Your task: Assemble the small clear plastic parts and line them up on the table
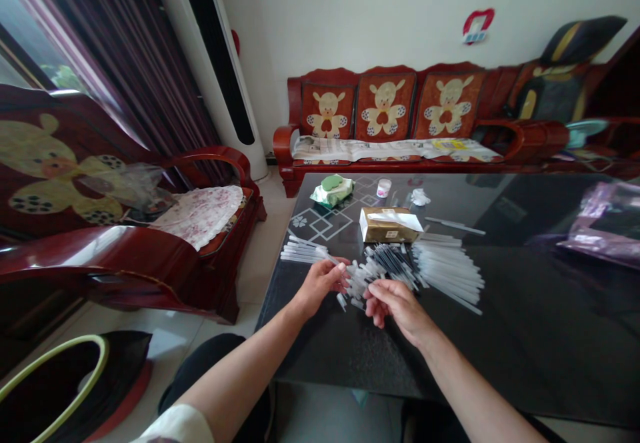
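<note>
My left hand (321, 281) hovers over the near left part of a dark glass table (525, 336), fingers curled round a thin clear tube that points toward the pile. My right hand (395, 301) is beside it, fingers pinched together at the edge of a heap of small clear caps and dark pen refills (383, 266); what it pinches is too small to name. A fan of clear pen tubes (447, 271) lies right of the heap. A smaller row of tubes (303, 251) lies left of my left hand.
A tan tissue box (389, 225), a wet-wipe pack (331, 191) and a small white jar (383, 187) stand behind the heap. A purple plastic bag (603, 226) lies at the table's right. Red wooden sofas (385, 119) flank the table behind and left.
</note>
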Demonstrator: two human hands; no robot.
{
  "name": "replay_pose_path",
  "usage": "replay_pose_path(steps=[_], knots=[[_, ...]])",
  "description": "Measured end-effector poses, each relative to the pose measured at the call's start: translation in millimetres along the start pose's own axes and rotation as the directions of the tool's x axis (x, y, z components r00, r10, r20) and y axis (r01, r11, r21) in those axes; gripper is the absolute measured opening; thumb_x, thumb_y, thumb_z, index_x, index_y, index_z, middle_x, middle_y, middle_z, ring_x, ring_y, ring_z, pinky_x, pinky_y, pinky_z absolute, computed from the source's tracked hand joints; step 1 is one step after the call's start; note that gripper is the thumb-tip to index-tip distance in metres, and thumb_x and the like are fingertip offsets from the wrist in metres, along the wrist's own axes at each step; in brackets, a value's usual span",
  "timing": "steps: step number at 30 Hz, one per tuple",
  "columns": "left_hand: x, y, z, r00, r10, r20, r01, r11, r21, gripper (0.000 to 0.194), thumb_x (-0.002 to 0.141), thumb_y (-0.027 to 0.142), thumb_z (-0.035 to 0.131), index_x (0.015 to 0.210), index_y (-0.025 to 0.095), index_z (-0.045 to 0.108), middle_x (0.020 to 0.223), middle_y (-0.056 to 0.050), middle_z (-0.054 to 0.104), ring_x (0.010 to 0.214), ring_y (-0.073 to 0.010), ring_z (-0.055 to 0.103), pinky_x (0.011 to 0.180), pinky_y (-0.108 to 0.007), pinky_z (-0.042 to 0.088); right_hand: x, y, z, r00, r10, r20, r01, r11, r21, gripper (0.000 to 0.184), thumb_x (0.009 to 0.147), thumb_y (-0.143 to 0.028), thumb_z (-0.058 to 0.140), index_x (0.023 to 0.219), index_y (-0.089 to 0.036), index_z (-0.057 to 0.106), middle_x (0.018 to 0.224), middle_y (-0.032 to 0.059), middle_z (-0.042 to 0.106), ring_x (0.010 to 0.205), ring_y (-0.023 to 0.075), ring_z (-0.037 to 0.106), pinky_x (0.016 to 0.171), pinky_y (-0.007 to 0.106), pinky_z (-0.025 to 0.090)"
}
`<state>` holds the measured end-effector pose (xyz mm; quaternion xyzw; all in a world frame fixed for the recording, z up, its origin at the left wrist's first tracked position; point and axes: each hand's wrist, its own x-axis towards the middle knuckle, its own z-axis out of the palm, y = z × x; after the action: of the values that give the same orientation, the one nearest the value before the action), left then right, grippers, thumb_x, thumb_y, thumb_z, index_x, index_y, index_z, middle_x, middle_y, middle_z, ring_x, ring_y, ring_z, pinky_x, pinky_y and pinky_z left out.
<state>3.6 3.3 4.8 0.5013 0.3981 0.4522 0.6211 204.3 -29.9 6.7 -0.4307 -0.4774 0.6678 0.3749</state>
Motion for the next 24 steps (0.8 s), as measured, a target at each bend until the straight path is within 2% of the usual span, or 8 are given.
replay_pose_path(steps=[2,6,12,24], knots=[[-0.7,-2.3,4.8,0.998,-0.052,0.020,0.054,0.991,-0.123,0.049,0.077,0.054,0.066,0.096,0.009,0.065,0.068,-0.004,0.064,0.058,-0.0121,0.061,0.060,-0.025,0.051,0.0,2.1,1.9,0.999,0.025,0.032,-0.025,1.000,-0.009,0.043,0.080,-0.055,0.060,0.079,-0.012,0.061,0.058,0.0042,0.067,0.039,0.0103,0.055,0.038,0.020,0.040],[-2.0,-3.2,6.9,0.997,-0.078,0.023,0.081,0.980,-0.183,0.046,0.075,0.054,0.068,0.088,0.009,0.065,0.064,-0.004,0.065,0.056,-0.0119,0.062,0.059,-0.023,0.051,-0.3,1.9,5.1,0.996,0.067,0.067,-0.069,0.997,0.039,0.049,0.084,-0.059,0.050,0.084,-0.011,0.062,0.060,0.0070,0.068,0.040,0.0124,0.057,0.040,0.022,0.042],[-2.5,-1.9,5.4,0.995,-0.099,0.022,0.101,0.978,-0.181,0.048,0.074,0.055,0.069,0.087,0.009,0.064,0.066,-0.007,0.068,0.054,-0.0127,0.064,0.058,-0.023,0.053,-1.6,-0.7,5.6,0.990,0.064,0.125,-0.070,0.996,0.050,0.043,0.083,-0.054,0.055,0.083,-0.011,0.062,0.061,0.0064,0.068,0.041,0.0121,0.058,0.041,0.022,0.043],[-4.8,5.0,8.8,0.992,-0.119,-0.035,0.113,0.984,-0.139,0.046,0.072,0.053,0.071,0.082,0.009,0.063,0.061,-0.006,0.068,0.052,-0.0135,0.064,0.055,-0.023,0.053,-0.6,1.0,6.3,0.988,0.080,0.136,-0.090,0.994,0.068,0.041,0.080,-0.051,0.062,0.080,-0.010,0.063,0.058,0.0052,0.067,0.041,0.0109,0.057,0.041,0.021,0.044]])
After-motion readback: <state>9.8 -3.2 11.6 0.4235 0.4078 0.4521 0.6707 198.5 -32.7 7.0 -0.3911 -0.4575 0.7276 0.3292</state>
